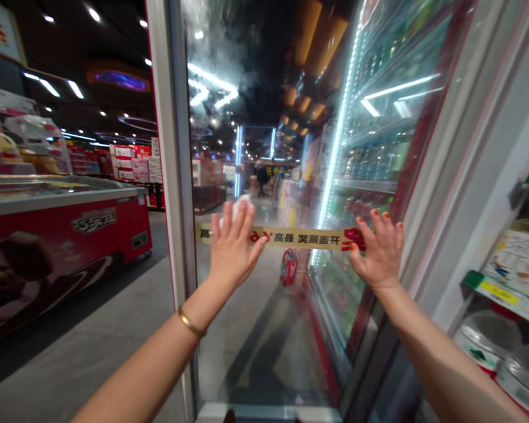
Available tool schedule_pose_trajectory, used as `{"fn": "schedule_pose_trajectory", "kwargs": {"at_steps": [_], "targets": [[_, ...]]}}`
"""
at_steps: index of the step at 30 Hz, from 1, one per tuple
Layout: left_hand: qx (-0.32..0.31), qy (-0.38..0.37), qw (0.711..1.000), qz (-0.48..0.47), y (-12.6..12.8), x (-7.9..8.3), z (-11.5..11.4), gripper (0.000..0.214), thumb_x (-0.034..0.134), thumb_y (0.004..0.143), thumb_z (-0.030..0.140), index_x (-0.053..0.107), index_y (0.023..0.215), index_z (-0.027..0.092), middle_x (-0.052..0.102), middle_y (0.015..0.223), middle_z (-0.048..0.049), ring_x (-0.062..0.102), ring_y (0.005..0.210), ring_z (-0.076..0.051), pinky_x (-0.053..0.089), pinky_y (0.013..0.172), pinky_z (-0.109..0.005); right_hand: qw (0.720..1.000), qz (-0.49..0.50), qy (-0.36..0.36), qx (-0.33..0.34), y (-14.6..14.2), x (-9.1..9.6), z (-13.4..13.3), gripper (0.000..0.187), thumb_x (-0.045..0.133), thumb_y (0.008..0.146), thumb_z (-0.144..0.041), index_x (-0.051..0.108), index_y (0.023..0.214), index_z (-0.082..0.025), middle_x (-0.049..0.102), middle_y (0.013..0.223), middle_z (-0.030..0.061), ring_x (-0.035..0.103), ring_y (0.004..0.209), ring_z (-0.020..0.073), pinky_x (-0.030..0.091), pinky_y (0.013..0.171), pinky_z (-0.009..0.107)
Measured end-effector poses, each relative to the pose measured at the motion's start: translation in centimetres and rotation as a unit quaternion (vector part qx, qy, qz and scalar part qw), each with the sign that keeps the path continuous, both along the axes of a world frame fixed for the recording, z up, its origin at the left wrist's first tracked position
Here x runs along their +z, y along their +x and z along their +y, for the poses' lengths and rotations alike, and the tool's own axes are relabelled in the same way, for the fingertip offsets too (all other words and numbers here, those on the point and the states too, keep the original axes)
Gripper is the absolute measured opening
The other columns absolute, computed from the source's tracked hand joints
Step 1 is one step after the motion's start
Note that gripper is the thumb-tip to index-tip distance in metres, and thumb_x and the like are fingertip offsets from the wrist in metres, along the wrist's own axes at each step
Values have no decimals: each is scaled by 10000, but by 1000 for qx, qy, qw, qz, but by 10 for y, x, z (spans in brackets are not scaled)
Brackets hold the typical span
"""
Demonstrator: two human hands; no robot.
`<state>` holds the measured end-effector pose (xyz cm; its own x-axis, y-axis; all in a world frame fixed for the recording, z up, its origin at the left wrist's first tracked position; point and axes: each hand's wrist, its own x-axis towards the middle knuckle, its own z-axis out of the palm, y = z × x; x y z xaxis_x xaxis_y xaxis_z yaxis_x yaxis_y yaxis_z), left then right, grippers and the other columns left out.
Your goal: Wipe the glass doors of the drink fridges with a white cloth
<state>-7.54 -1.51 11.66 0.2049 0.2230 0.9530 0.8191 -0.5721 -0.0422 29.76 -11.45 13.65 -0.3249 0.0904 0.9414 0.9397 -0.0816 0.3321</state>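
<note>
A tall glass door (264,329) in a pale metal frame stands before me, with a yellow sticker strip (308,238) of mirrored lettering across it. My left hand (231,249), wearing a gold bangle (191,323) at the wrist, is spread flat at the glass over the strip's left part. Something white and crumpled, like a tissue or cloth (243,201), shows behind its fingertips; how much lies under the palm is hidden. Against the door's right side, by the strip's red end, my right hand (381,252) rests with fingers apart and nothing visible in it.
A red ice-cream chest freezer (127,247) stands at the left on the grey floor. Through or reflected in the glass appear lit cooler shelves (374,141) and a small red object (288,267). Shelves with packaged goods (518,258) and clear tubs (489,338) are close at the right.
</note>
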Motion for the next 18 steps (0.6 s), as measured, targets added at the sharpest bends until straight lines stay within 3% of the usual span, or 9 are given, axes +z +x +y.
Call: {"fn": "schedule_pose_trajectory", "kwargs": {"at_steps": [2,4,6,7,10,12,14,16,18], "targets": [[-35,45,991,124,19,-35,-10,828,442,1082,659,187,1774,283,245,1833,22,-26,1746,-216,-76,1430,-481,1000,-1,0,7,2,0,1,742,595,991,-411,402,1702,-315,442,1766,118,405,1635,385,254,1344,677],[-62,79,972,212,14,-84,-19,822,449,1067,699,248,1761,306,267,1818,71,-59,1742,-185,-80,1433,-467,1000,7,-2,9,3,0,2,724,585,992,-426,431,1690,-312,463,1751,129,415,1629,395,242,1347,672],[-46,63,977,196,-11,-123,-22,857,511,1064,656,181,1772,303,288,1809,58,-52,1740,-166,-77,1433,-452,1000,15,-6,13,3,0,2,707,577,990,-435,459,1677,-315,478,1741,131,418,1627,402,231,1354,651],[-23,37,988,151,-26,-132,-20,876,522,1070,620,126,1778,287,282,1813,24,-56,1739,-170,-83,1431,-469,1000,19,-10,13,2,0,1,699,571,992,-439,468,1673,-317,481,1739,127,417,1628,402,232,1356,640],[27,-64,998,-4,-49,-116,-7,876,497,1095,465,-3,1778,239,141,1842,-94,-114,1727,-261,-46,1412,-625,1000,21,-16,7,0,1,-2,677,553,1010,-449,481,1666,-298,477,1741,130,407,1631,407,239,1352,641],[15,-98,994,-47,-36,-95,0,898,497,1088,456,-37,1774,231,67,1846,-125,-115,1721,-331,-54,1383,-712,1000,22,-19,0,-1,1,-4,657,537,1027,-444,493,1658,-265,466,1746,147,389,1638,409,227,1350,655],[-15,-90,996,13,-11,-93,-1,918,527,1073,480,-3,1778,223,99,1844,-120,-78,1729,-328,-90,1391,-670,999,28,-28,-5,-2,2,-5,633,520,1039,-438,516,1639,-238,464,1745,162,370,1646,407,213,1352,661],[-59,-44,987,141,7,-117,-10,880,552,1062,499,116,1781,240,192,1834,-72,-33,1737,-270,-86,1420,-548,998,40,-44,-15,-3,2,-6,621,507,1037,-442,538,1620,-227,468,1741,163,352,1653,409,204,1352,671],[-102,10,965,241,4,-157,-23,795,556,1063,522,243,1763,313,277,1812,20,-10,1734,-180,-43,1429,-408,997,54,-57,-29,-4,3,-6,634,506,1023,-454,548,1609,-215,470,1739,162,337,1656,418,194,1349,689]]}}
